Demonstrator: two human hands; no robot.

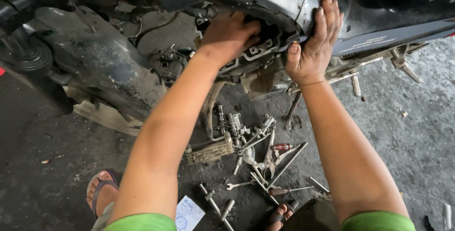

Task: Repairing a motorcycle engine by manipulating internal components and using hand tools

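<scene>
Under the black body panel [379,27], left hand [227,34] fingers hidden in engine [258,53], right hand [315,46] flat, fingers together pointing up

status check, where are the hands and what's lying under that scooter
Left hand reaching into the open engine case. Right hand flat against the black body panel. Loose tools and parts scattered on the floor below.

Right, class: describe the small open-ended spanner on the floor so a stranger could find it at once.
Start at the pile of tools on the concrete floor between the two forearms. At the pile's near edge lies the spanner, flat and alone. It is short and silver, forked at its left end, unlike the long rods beside it.
</scene>
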